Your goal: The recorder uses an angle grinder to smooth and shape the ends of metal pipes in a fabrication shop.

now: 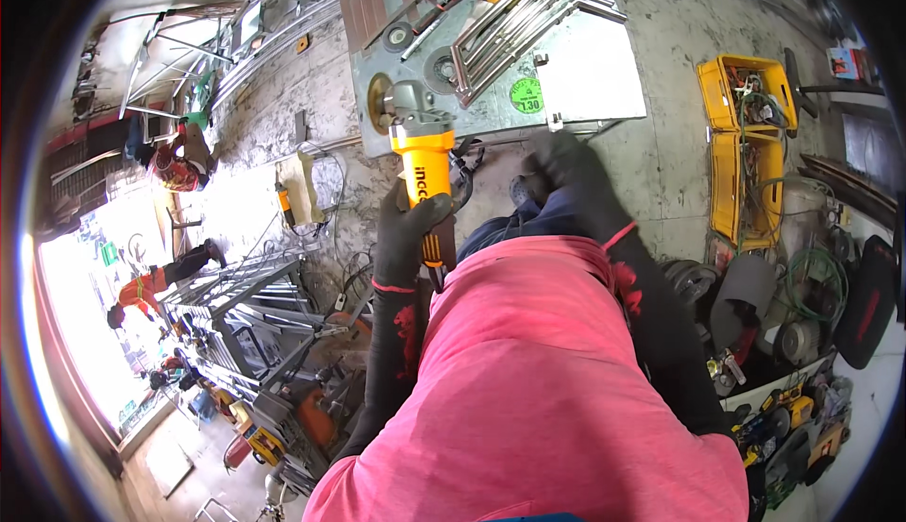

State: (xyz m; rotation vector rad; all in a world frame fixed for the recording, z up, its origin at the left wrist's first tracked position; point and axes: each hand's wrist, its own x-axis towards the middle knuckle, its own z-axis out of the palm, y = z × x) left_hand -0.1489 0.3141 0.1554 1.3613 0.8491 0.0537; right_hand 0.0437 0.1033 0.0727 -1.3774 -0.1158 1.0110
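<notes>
My left hand (409,223), in a dark glove, grips the body of a yellow angle grinder (427,171). The grinder stands roughly upright in view, its grey metal head over the near left edge of the worktable (377,97). A brownish disc (379,103) is fitted at the head. In front of my waist is my right hand (569,173), also gloved in dark cloth and blurred. Its fingers do not show clearly, nor whether anything is in them. Beyond it, bent shiny metal tubes (510,36) lie on the table beside a white sheet (587,67).
Loose discs (442,69) lie on the table. Yellow crates (747,187) with cables stand at the right. Metal frames (250,319) are stacked at the left, near a person in orange (142,291); another person in red (177,165) bends farther off. Cords (330,182) cross the floor.
</notes>
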